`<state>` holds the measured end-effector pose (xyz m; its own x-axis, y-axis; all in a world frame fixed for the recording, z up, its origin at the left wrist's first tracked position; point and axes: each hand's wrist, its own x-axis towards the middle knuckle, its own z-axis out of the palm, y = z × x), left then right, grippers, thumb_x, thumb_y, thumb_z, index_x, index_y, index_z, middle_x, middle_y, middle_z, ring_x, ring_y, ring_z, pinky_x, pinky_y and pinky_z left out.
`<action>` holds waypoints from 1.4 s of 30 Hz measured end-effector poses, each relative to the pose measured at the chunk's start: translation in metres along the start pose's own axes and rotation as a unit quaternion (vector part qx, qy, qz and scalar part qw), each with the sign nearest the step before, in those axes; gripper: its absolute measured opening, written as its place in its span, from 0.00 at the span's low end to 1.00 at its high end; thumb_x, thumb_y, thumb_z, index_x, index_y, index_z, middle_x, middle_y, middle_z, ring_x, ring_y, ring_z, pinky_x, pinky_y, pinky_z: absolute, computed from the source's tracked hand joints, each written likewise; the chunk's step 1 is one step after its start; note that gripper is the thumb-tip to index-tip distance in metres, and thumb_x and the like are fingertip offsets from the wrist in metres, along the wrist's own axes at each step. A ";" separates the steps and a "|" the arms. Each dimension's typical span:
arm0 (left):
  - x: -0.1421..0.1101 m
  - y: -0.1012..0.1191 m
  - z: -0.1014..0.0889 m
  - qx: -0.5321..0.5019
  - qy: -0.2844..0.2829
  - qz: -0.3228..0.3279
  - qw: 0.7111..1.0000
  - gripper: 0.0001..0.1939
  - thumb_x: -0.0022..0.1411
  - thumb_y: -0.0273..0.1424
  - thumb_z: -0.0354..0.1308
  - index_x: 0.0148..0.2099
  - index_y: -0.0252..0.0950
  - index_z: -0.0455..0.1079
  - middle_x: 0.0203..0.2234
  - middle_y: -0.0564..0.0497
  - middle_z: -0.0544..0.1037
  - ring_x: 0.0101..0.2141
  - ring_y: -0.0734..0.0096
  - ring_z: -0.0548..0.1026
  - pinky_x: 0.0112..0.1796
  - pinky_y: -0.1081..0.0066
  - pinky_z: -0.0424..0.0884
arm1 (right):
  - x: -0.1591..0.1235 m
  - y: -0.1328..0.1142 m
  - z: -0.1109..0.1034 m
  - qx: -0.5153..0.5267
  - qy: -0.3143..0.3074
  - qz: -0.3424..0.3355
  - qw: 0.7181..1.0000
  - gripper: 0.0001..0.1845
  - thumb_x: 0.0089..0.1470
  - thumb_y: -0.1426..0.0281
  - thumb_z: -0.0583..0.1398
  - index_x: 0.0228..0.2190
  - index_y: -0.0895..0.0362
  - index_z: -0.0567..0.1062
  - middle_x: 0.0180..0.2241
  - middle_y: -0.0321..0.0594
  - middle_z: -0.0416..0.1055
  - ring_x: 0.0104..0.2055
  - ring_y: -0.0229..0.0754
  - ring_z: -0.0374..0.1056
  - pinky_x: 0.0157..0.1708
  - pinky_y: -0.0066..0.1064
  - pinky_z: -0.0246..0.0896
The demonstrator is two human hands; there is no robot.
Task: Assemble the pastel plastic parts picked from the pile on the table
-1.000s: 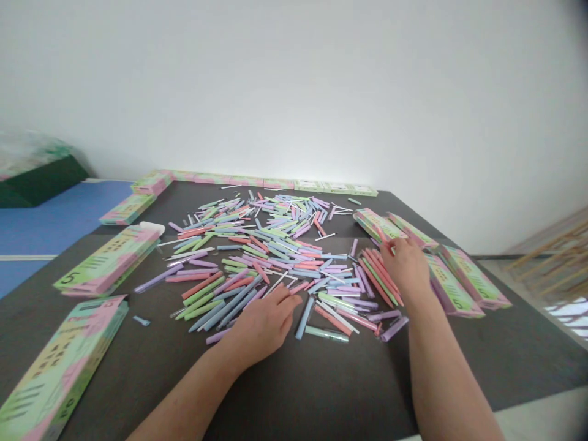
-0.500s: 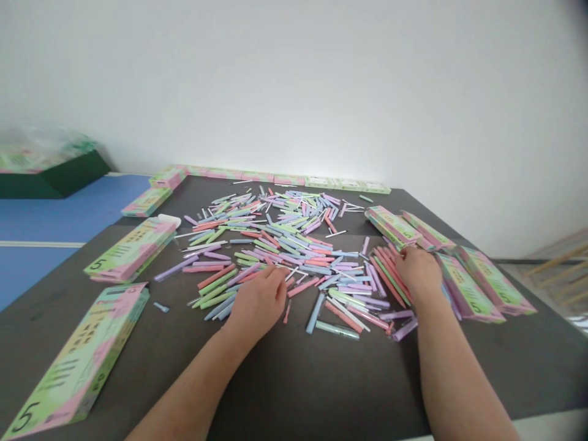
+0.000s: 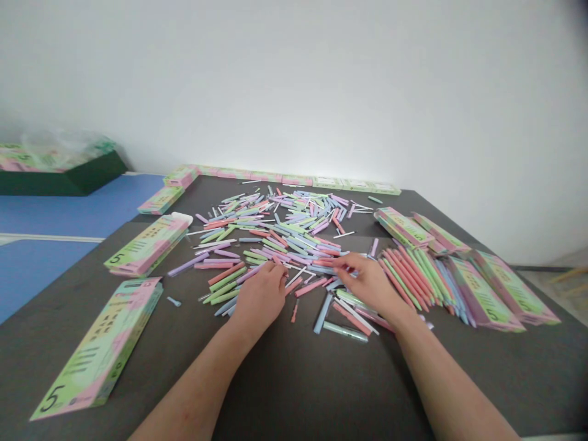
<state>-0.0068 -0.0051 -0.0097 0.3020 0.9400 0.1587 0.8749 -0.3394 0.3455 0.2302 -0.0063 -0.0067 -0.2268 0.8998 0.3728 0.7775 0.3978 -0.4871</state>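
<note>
A wide heap of pastel pens (image 3: pixel 294 236) in coral, green, blue and purple covers the middle of the dark table. My left hand (image 3: pixel 263 294) is closed at the near side of the heap, its fingertips pinched together; whatever is in them is hidden. My right hand (image 3: pixel 370 283) reaches in from the right, thumb and fingers closing on the end of a coral pen (image 3: pixel 325 262). A row of pens sorted by colour (image 3: pixel 416 275) lies fanned out to the right of that hand, with coral, green and blue grouped side by side.
Printed pen boxes (image 3: pixel 101 346) lie along the left side, others (image 3: pixel 487 294) on the right, and a line of them (image 3: pixel 298 180) along the back edge. A dark green bin (image 3: pixel 64 177) with plastic bags stands on a blue surface at far left.
My right hand has left the sorted row and moved left to the heap. The left hand has shifted slightly, staying closed at the heap's near side. The view has turned right.
</note>
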 end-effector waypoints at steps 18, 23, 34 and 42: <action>0.006 -0.016 -0.003 0.077 0.019 -0.081 0.994 0.15 0.66 0.27 0.43 0.49 0.37 0.68 0.44 0.44 0.74 0.40 0.62 0.75 0.36 0.68 0.69 | -0.015 -0.051 0.051 0.001 -0.193 -0.173 0.966 0.05 0.58 0.71 0.56 0.32 0.57 0.72 0.35 0.43 0.69 0.42 0.44 0.63 0.43 0.36 0.60; 0.005 -0.013 -0.004 0.056 0.033 -0.069 0.996 0.14 0.65 0.27 0.44 0.48 0.36 0.69 0.42 0.44 0.74 0.41 0.60 0.75 0.38 0.67 0.69 | -0.017 -0.054 0.049 -0.016 -0.206 -0.169 0.964 0.05 0.59 0.73 0.54 0.33 0.58 0.70 0.36 0.44 0.68 0.41 0.45 0.63 0.43 0.37 0.60; 0.004 -0.003 -0.003 -0.047 0.030 0.000 0.998 0.11 0.64 0.25 0.45 0.41 0.36 0.69 0.38 0.47 0.75 0.39 0.65 0.73 0.41 0.68 0.66 | -0.005 -0.040 0.041 0.448 -0.074 0.184 0.872 0.11 0.54 0.61 0.58 0.29 0.56 0.68 0.19 0.29 0.65 0.17 0.32 0.60 0.18 0.24 0.55; 0.000 -0.004 0.007 0.021 -0.082 0.037 0.996 0.06 0.59 0.32 0.56 0.39 0.37 0.69 0.37 0.47 0.75 0.41 0.62 0.73 0.39 0.67 0.67 | -0.003 -0.038 0.037 0.558 0.022 0.256 0.789 0.14 0.46 0.65 0.65 0.36 0.58 0.76 0.28 0.37 0.73 0.27 0.35 0.72 0.24 0.23 0.63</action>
<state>-0.0075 -0.0041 -0.0173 0.4203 0.9070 0.0280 0.8625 -0.4089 0.2982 0.1795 -0.0170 -0.0189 -0.0102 0.9965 -0.0829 -0.2462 -0.0829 -0.9657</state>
